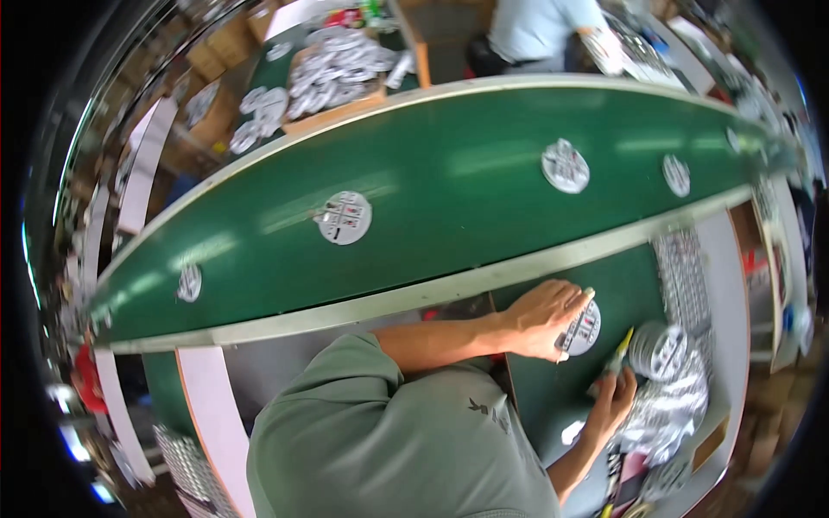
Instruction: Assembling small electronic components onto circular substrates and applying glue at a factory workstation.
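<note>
My left hand (548, 319) pinches a round, pale disc-shaped board (584, 330) by its edge, holding it over the green workbench. Printed marks and small dark parts show on the disc's face. In my right hand (613, 397) is a slim tool with a yellow tip (623, 344), pointing up and away from me; its exact kind is unclear. Just right of that tool stands a stack of similar round boards (658, 352), its top one showing the same markings. A crumpled silvery plastic bag (669, 410) lies beneath and beside the stack.
Beyond the bench runs a green conveyor belt (449, 190) with a pale metal rail, carrying several discs, one disc (345, 217) near its middle. Past it, a cardboard box (337, 110) holds heaped discs. A person in a light blue shirt (540, 30) sits at the far side.
</note>
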A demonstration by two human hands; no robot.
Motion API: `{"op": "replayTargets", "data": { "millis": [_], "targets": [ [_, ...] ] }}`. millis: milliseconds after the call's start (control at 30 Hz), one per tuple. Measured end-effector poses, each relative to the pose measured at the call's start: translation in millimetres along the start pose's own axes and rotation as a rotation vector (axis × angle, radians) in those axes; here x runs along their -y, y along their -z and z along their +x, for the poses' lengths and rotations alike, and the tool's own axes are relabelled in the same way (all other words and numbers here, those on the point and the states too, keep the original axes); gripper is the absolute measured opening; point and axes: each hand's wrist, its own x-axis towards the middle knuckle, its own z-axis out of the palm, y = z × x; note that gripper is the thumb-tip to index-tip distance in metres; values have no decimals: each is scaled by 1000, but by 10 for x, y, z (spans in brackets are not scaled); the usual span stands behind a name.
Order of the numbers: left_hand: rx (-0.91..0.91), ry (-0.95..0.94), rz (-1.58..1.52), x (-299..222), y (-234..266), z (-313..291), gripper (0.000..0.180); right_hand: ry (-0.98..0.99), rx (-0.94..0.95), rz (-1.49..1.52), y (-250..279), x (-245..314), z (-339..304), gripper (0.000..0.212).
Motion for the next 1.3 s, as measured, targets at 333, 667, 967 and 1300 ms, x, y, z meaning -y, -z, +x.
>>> {"op": "replayTargets", "data": {
  "millis": [333, 667, 967, 1300],
  "targets": [
    [-360, 573, 464, 1087, 2324, -310, 88, -84, 75, 4, 141, 7, 191, 53],
    [-694, 1318, 840, 3287, 5110, -1424, 103, -143, 33, -43, 120, 77, 233, 46],
    [-691, 1435, 398, 4456, 5759, -1022, 123, -220, 9, -23, 190, -19, 196, 52],
    [-922, 1294, 249, 5336, 5848, -849, 113, -167, -61, -184, 74, 83, 96, 44]
  ]
}}
